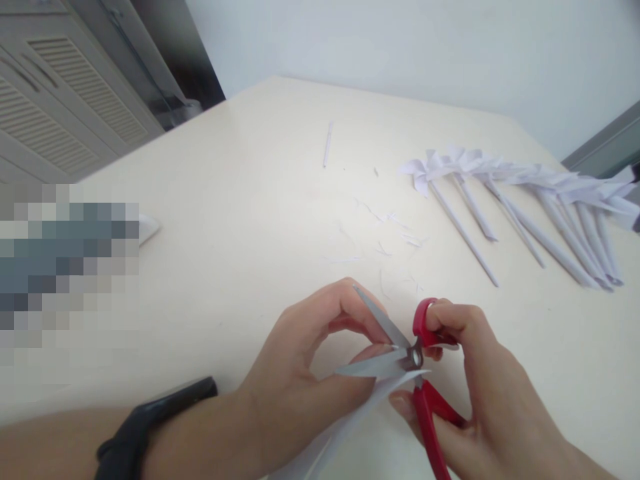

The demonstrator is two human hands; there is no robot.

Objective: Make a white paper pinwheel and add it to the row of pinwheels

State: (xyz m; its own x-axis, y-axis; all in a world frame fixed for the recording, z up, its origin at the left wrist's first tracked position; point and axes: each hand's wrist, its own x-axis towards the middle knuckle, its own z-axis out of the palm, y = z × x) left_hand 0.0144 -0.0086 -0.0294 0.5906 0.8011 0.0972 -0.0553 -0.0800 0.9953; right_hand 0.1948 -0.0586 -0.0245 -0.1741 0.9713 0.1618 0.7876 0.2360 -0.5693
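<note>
My right hand (480, 393) grips red-handled scissors (417, 360), with the steel blades spread apart and pointing left. My left hand (310, 373), a black band on its wrist, pinches a white sheet of paper (345, 427) whose tip lies between the blades. Both hands work low over the cream table (240, 220) near its front edge. Most of the paper is hidden under my left hand.
A row of several white paper pinwheels on rolled paper sticks (530, 200) lies at the right. Thin paper trimmings (385, 240) are scattered mid-table, and one rolled paper stick (327, 143) lies farther back. A blurred patch covers the left side; a louvered cabinet (55, 100) stands beyond.
</note>
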